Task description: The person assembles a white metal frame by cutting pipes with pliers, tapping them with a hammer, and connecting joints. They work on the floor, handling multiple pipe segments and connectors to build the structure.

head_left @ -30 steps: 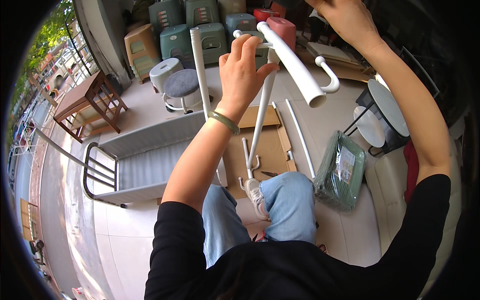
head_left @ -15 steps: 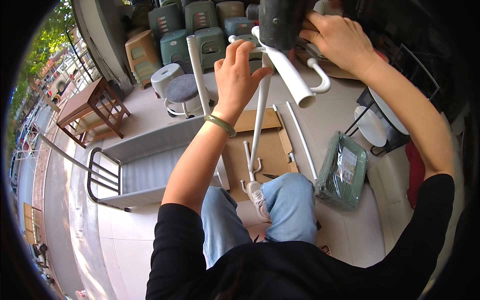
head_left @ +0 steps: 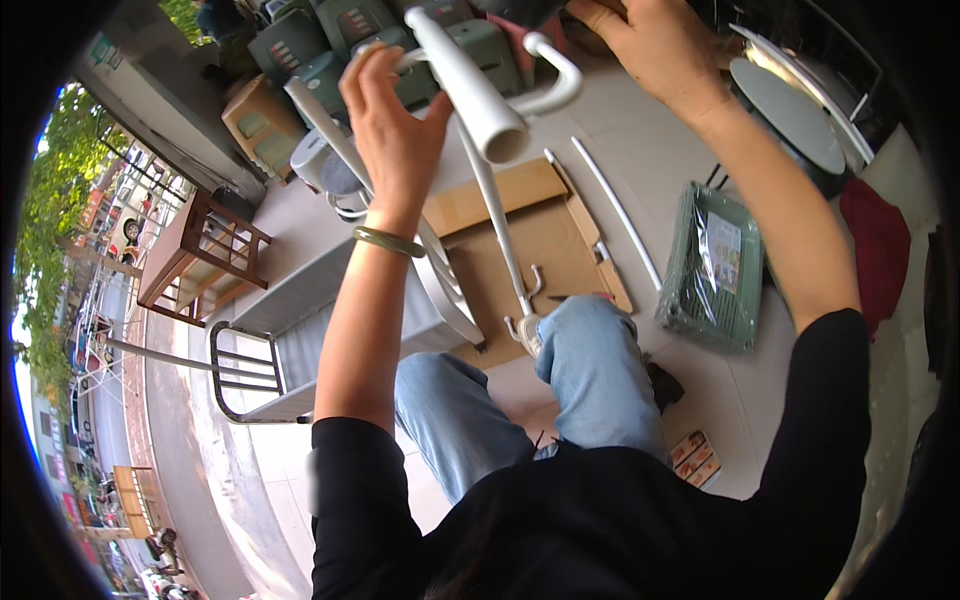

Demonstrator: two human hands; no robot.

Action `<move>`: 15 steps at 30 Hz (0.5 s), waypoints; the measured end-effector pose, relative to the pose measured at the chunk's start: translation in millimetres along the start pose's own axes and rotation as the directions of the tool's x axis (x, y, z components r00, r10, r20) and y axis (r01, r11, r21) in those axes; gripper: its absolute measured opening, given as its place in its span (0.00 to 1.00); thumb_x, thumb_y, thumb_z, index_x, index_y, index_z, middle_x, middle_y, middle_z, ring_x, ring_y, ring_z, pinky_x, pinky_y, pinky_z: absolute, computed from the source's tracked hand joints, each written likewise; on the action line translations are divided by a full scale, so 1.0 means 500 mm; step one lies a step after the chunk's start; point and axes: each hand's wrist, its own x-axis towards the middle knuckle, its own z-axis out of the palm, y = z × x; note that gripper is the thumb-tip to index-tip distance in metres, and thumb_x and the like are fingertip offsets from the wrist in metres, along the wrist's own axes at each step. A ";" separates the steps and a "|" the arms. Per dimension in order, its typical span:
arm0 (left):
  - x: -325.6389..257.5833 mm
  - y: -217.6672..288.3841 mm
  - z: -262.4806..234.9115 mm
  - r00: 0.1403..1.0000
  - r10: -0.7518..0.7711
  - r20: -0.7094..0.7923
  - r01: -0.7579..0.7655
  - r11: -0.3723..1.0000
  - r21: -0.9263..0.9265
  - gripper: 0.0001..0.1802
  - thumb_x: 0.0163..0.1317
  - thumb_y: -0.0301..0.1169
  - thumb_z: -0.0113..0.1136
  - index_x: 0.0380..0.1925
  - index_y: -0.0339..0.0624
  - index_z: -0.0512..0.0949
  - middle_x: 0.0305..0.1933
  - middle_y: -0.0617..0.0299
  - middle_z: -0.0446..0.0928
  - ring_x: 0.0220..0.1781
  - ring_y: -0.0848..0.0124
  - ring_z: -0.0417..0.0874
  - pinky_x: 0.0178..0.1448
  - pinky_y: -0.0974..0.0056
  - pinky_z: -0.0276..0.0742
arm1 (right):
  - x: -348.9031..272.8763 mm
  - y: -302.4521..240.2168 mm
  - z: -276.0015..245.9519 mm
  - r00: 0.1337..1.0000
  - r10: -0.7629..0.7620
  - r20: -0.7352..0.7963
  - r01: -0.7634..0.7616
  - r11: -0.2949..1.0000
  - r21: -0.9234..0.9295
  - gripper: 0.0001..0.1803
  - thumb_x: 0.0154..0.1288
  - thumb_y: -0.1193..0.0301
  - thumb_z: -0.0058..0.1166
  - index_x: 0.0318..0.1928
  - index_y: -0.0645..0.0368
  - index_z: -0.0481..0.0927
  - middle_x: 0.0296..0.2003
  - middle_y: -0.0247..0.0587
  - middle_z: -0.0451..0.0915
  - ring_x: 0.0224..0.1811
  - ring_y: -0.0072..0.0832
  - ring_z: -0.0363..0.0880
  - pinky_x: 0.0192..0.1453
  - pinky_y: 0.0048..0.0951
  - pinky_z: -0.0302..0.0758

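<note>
On a pale tiled floor (head_left: 690,150) with flattened cardboard (head_left: 540,240) near its middle, the left hand (head_left: 395,130) grips a white tube frame (head_left: 470,85) whose long axis points toward the person, while the right hand (head_left: 650,40) clamps its far top end.

head cam | looks steeply down | close above raised hands | fisheye
</note>
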 end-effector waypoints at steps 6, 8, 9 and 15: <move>-0.043 0.027 0.057 0.921 -0.362 -0.141 0.223 0.791 -0.570 0.44 0.50 0.25 0.73 0.63 0.38 0.54 0.54 0.53 0.64 0.49 0.70 0.75 0.49 0.69 0.76 | -0.504 0.337 0.185 0.741 0.654 0.150 -0.669 0.737 0.097 0.20 0.64 0.55 0.56 0.35 0.62 0.76 0.29 0.52 0.81 0.35 0.48 0.81 0.39 0.43 0.74; -0.047 0.036 0.080 0.885 -0.466 -0.025 0.375 0.743 -0.554 0.21 0.63 0.32 0.64 0.52 0.36 0.70 0.43 0.59 0.75 0.42 0.74 0.79 0.46 0.66 0.79 | -0.685 0.372 0.238 0.462 0.789 0.404 -0.833 0.543 -0.108 0.21 0.62 0.53 0.58 0.34 0.62 0.76 0.31 0.51 0.82 0.37 0.50 0.80 0.42 0.44 0.75; -0.051 0.040 0.089 0.906 -0.421 0.042 0.369 0.739 -0.564 0.13 0.67 0.34 0.60 0.46 0.37 0.77 0.37 0.60 0.81 0.40 0.73 0.82 0.46 0.62 0.82 | -0.761 0.371 0.261 0.330 0.826 0.457 -0.839 0.478 -0.258 0.20 0.62 0.55 0.57 0.34 0.62 0.77 0.31 0.51 0.82 0.33 0.47 0.81 0.38 0.42 0.76; -0.005 0.031 0.123 0.873 -0.363 0.324 0.487 0.660 -0.572 0.19 0.72 0.40 0.51 0.55 0.40 0.75 0.51 0.53 0.79 0.53 0.65 0.80 0.55 0.55 0.78 | -1.066 0.386 0.366 -0.221 0.766 0.604 -0.948 -0.022 -0.318 0.20 0.63 0.57 0.56 0.35 0.66 0.78 0.25 0.50 0.80 0.25 0.41 0.82 0.28 0.40 0.76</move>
